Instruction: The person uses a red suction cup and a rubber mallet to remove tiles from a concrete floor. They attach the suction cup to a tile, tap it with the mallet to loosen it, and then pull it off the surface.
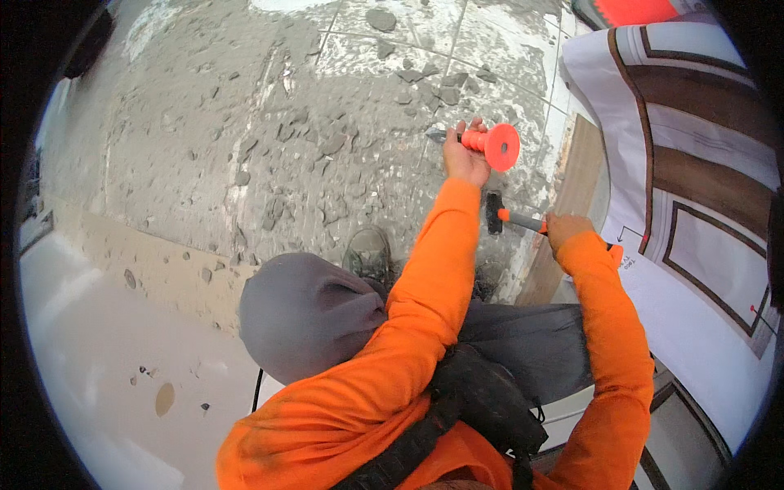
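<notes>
A chisel with an orange grip and round hand guard (502,147) lies in my left hand (467,160), its metal tip pointing left over the rubble-strewn floor. My right hand (566,231) is closed around the grey and orange handle of a hammer (520,220). The hammer's dark head (493,212) is below the chisel's guard, apart from it. Around and beyond the chisel lie broken grey mortar chips (450,95) on a rough floor (184,141) with patches of white and straight joint lines.
A wood-look plank (572,184) runs along the right. Beside it hangs or lies a large printed sheet (631,147) with brown and white shapes. One shoe (367,248) stands on the rough floor. At the lower left is a smooth pale surface (92,343) with scattered debris.
</notes>
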### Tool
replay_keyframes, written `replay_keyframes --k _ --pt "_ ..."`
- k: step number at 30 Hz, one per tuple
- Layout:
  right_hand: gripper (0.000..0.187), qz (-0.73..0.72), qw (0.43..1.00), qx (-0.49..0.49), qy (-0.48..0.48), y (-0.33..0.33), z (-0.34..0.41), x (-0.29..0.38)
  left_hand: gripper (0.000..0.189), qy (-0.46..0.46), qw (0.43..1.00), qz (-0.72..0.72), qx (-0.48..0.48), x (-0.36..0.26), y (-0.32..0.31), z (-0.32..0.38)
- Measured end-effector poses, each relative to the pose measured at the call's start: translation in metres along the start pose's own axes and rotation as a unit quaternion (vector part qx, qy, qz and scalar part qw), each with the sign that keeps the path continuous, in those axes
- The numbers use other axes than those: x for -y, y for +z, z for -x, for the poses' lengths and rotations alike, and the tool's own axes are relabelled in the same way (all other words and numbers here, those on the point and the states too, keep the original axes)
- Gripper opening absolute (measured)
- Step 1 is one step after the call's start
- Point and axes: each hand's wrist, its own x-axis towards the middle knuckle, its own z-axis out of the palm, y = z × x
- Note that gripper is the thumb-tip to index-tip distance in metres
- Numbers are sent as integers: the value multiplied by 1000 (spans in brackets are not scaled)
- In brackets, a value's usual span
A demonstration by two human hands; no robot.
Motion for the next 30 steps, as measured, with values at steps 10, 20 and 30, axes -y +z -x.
replay_keyframes --k 10,20,30 --pt "32 -21 999 33 -32 -4 -14 20 41 212 944 -244 -66 -31 27 4" --pt "32 -38 998 51 14 -33 8 27 35 47 951 -298 -63 4 -23 -1" --pt "27 -24 996 88 14 -17 3 21 26 182 942 -249 -129 -3 3 20"
